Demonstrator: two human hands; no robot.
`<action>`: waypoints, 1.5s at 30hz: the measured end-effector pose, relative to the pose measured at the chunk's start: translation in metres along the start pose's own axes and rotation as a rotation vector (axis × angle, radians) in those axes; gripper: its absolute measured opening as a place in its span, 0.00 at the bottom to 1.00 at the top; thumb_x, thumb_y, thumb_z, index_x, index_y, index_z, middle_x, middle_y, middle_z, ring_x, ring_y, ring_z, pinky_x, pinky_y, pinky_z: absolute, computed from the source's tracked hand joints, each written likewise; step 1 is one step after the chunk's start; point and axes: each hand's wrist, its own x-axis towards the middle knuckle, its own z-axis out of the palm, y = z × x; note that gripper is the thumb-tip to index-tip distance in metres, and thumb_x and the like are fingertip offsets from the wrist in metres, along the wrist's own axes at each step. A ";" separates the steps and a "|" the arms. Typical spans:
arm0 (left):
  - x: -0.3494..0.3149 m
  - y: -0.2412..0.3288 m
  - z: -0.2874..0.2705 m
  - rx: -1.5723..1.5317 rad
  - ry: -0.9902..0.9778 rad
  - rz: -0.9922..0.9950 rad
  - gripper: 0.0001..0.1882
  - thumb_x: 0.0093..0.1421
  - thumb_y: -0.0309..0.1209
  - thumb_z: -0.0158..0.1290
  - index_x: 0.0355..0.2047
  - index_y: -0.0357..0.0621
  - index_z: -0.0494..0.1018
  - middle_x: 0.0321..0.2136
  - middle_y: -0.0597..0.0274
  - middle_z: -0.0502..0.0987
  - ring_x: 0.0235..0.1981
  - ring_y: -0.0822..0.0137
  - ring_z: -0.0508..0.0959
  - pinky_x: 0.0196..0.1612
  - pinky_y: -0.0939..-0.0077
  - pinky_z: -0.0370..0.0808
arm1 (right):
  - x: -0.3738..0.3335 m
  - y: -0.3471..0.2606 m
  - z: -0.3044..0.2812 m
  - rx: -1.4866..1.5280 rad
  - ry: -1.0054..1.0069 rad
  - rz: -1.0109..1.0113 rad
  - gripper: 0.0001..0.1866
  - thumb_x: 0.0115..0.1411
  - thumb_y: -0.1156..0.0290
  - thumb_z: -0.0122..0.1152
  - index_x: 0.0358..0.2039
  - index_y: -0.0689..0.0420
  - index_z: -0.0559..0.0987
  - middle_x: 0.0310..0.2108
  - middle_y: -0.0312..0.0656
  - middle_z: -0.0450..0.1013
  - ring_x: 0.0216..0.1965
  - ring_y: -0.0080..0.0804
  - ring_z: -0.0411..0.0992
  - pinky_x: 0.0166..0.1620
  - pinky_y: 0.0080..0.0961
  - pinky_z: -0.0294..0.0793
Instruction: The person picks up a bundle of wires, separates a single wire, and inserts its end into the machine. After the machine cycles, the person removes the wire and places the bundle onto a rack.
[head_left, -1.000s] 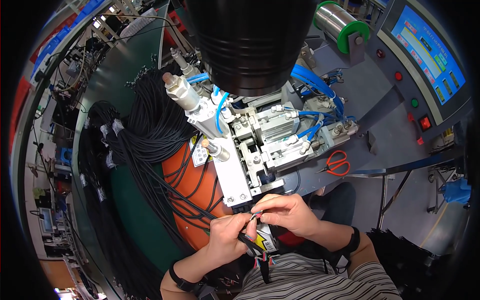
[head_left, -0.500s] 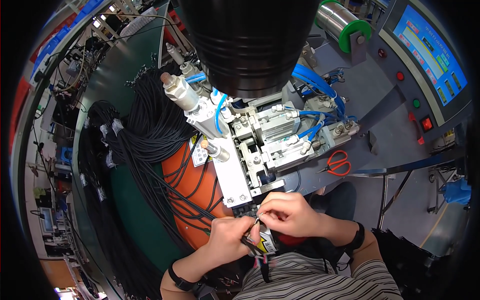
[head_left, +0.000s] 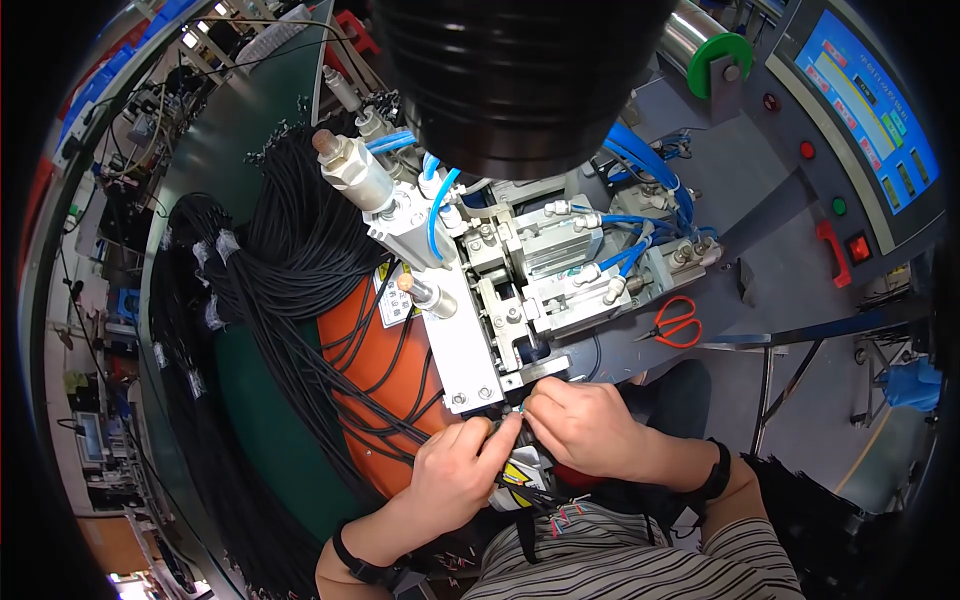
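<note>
we've got left hand (head_left: 453, 474) + right hand (head_left: 592, 428) on tiny wires (head_left: 520, 409) | just off white plate's (head_left: 458, 360) near corner | red-handled scissors (head_left: 690, 318) by worktop's (head_left: 622, 364) front edge

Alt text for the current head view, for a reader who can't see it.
A person's left hand and right hand come close together at a small wire end, by the near end of a metal machine with blue tubes. Black cables lie bundled at left; red-handled scissors and a lit screen are at right.

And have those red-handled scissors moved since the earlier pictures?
No. Judged against the metal machine beside them, the scissors lie in the same spot, shifted neither way.
</note>
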 end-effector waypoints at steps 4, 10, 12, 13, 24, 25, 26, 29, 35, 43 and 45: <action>0.002 0.001 -0.004 0.074 -0.039 0.087 0.25 0.50 0.27 0.53 0.51 0.34 0.74 0.27 0.63 0.66 0.28 0.66 0.71 0.29 0.76 0.69 | -0.002 0.000 0.001 -0.034 -0.019 0.007 0.05 0.54 0.73 0.59 0.26 0.58 0.72 0.25 0.40 0.66 0.25 0.37 0.74 0.25 0.31 0.72; 0.009 0.009 -0.008 0.250 -0.138 0.108 0.25 0.52 0.28 0.51 0.50 0.31 0.73 0.27 0.64 0.66 0.28 0.68 0.70 0.28 0.77 0.68 | 0.004 -0.003 -0.007 -0.095 -0.116 0.044 0.05 0.56 0.73 0.61 0.31 0.60 0.77 0.26 0.40 0.68 0.20 0.37 0.73 0.24 0.31 0.72; 0.010 0.008 -0.007 0.242 -0.140 0.114 0.24 0.51 0.28 0.51 0.50 0.31 0.73 0.28 0.64 0.66 0.28 0.68 0.70 0.28 0.77 0.68 | 0.004 -0.003 -0.007 -0.081 -0.157 0.070 0.05 0.56 0.73 0.61 0.31 0.60 0.77 0.25 0.40 0.68 0.20 0.37 0.72 0.23 0.31 0.72; 0.011 0.007 -0.007 0.238 -0.140 0.121 0.24 0.51 0.28 0.51 0.50 0.31 0.73 0.28 0.64 0.66 0.28 0.68 0.70 0.28 0.77 0.68 | 0.002 -0.001 -0.006 -0.058 -0.116 0.070 0.05 0.56 0.73 0.61 0.31 0.60 0.77 0.25 0.39 0.68 0.19 0.37 0.72 0.22 0.31 0.72; 0.009 0.004 -0.005 0.174 -0.113 0.070 0.25 0.49 0.28 0.53 0.50 0.35 0.74 0.30 0.62 0.68 0.30 0.64 0.72 0.31 0.73 0.69 | 0.002 -0.001 -0.003 -0.080 -0.075 0.059 0.06 0.54 0.72 0.64 0.33 0.58 0.78 0.27 0.40 0.73 0.20 0.37 0.74 0.22 0.31 0.73; 0.009 0.003 -0.005 0.146 -0.115 0.041 0.28 0.47 0.28 0.54 0.51 0.37 0.74 0.31 0.60 0.68 0.31 0.62 0.73 0.32 0.70 0.70 | 0.002 -0.001 -0.002 -0.038 -0.022 0.066 0.07 0.54 0.72 0.64 0.32 0.58 0.78 0.27 0.40 0.73 0.20 0.37 0.74 0.22 0.31 0.73; 0.009 0.003 -0.005 0.119 -0.117 0.012 0.30 0.45 0.29 0.56 0.52 0.39 0.74 0.31 0.59 0.69 0.32 0.60 0.73 0.34 0.68 0.71 | 0.003 -0.001 -0.001 0.003 0.031 0.073 0.07 0.54 0.72 0.64 0.32 0.58 0.78 0.27 0.40 0.74 0.20 0.37 0.74 0.22 0.31 0.73; 0.003 0.002 -0.001 0.120 -0.102 0.001 0.29 0.45 0.30 0.57 0.52 0.43 0.74 0.32 0.60 0.69 0.33 0.60 0.74 0.35 0.68 0.70 | 0.001 -0.002 0.003 0.000 0.081 0.060 0.06 0.53 0.71 0.64 0.30 0.58 0.77 0.27 0.40 0.74 0.20 0.38 0.74 0.22 0.32 0.73; 0.005 -0.003 -0.006 0.083 -0.037 -0.009 0.27 0.44 0.27 0.58 0.49 0.46 0.76 0.33 0.61 0.70 0.33 0.60 0.74 0.35 0.67 0.70 | 0.008 0.005 0.002 0.025 0.063 0.076 0.05 0.53 0.73 0.63 0.28 0.58 0.77 0.21 0.41 0.74 0.18 0.39 0.73 0.22 0.32 0.73; -0.028 -0.020 -0.009 0.060 0.065 -0.074 0.26 0.41 0.20 0.61 0.46 0.42 0.76 0.30 0.59 0.73 0.31 0.59 0.75 0.29 0.66 0.68 | -0.002 0.010 0.004 0.131 0.075 0.153 0.04 0.53 0.74 0.64 0.30 0.58 0.78 0.21 0.39 0.75 0.18 0.36 0.74 0.23 0.31 0.73; -0.028 -0.020 -0.002 0.103 0.146 -0.135 0.22 0.45 0.21 0.62 0.44 0.42 0.76 0.28 0.59 0.74 0.27 0.59 0.75 0.28 0.66 0.67 | -0.005 0.004 -0.001 0.191 0.078 0.166 0.05 0.54 0.73 0.64 0.32 0.58 0.78 0.23 0.40 0.75 0.20 0.38 0.74 0.24 0.32 0.73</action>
